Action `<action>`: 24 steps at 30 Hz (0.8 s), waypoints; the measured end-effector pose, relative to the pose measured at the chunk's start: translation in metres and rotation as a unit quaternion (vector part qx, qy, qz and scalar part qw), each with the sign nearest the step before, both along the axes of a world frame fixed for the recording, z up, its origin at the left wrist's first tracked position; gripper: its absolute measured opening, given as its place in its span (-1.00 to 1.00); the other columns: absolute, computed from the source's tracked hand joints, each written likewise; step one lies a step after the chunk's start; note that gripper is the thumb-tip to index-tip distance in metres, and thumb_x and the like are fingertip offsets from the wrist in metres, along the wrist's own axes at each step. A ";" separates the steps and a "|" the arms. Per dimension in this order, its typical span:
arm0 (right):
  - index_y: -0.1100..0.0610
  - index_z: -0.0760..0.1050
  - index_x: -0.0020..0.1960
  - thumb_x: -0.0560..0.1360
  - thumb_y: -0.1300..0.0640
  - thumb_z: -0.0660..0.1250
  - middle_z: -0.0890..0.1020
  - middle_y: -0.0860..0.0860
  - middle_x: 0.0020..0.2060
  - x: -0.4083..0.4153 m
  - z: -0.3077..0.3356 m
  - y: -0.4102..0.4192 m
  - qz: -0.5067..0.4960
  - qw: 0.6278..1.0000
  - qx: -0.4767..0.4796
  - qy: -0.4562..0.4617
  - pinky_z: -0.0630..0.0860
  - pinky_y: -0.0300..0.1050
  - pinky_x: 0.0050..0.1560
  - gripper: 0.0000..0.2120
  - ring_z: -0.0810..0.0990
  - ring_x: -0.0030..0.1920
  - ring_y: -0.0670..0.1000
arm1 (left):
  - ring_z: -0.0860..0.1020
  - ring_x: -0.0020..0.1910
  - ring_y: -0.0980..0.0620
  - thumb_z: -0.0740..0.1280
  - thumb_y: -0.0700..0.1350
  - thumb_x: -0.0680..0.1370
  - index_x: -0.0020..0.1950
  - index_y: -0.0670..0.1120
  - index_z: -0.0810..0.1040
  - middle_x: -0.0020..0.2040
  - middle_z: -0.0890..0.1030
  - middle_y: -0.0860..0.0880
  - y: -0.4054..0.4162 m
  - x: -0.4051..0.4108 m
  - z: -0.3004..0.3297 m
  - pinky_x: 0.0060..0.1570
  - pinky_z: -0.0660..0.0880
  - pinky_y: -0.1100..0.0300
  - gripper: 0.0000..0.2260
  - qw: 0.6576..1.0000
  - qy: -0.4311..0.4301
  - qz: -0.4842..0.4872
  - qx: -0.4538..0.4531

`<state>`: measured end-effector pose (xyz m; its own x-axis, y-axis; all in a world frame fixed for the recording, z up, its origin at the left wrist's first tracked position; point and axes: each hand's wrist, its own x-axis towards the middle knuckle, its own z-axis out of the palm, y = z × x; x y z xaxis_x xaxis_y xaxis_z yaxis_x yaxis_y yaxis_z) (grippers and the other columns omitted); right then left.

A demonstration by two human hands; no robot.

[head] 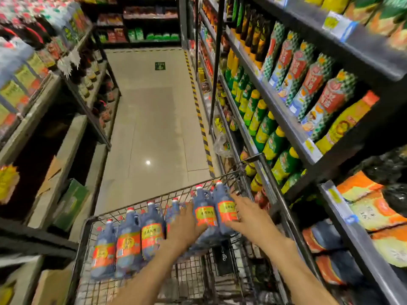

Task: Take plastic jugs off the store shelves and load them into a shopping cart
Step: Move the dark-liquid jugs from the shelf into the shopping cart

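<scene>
Plastic jugs (130, 241) of dark liquid, red-capped and wearing red and yellow labels, stood upright inside the wire shopping cart (88, 236), packed against one another in rows running from its left wall toward its far right corner. Two more jugs (214, 208) sat higher than the rest at the cart's far right side, side by side and touching. The left hand (182, 227) lay against the left one of that pair, fingers wrapped round its lower body. The right hand (246, 214) pressed on the right one with fingers spread over its label and side; motion blur kept me from telling whether those fingers truly curled round it. Both forearms reached in over the cart's near edge. Just right of the cart stood a shelf unit (293, 137) stocked with green and yellow bottles (262, 126). Beyond the cart's front the tiled aisle floor (154, 119) ran on, edged by a yellow-black striped line (202, 128).
</scene>
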<state>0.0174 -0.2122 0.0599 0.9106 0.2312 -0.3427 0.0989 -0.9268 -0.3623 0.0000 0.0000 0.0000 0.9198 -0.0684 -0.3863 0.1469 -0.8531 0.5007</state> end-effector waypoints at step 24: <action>-0.07 0.42 0.36 0.52 -0.15 0.36 0.59 -0.08 0.15 0.033 -0.105 -0.013 -0.143 0.975 0.110 0.128 0.61 0.05 0.11 -0.55 0.63 0.13 -0.02 | 0.69 -0.19 -0.02 0.62 -0.21 0.38 -0.04 -0.04 0.54 -0.17 0.70 -0.04 -0.015 0.007 -0.066 -0.26 0.62 0.21 -0.69 0.888 0.089 0.361 -0.272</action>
<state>0.0503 -0.2256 -0.0453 0.8392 0.0736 -0.5388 -0.2723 -0.8007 -0.5336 0.0065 -0.0152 -0.0659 0.7281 0.2920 -0.6202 0.6745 -0.1435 0.7242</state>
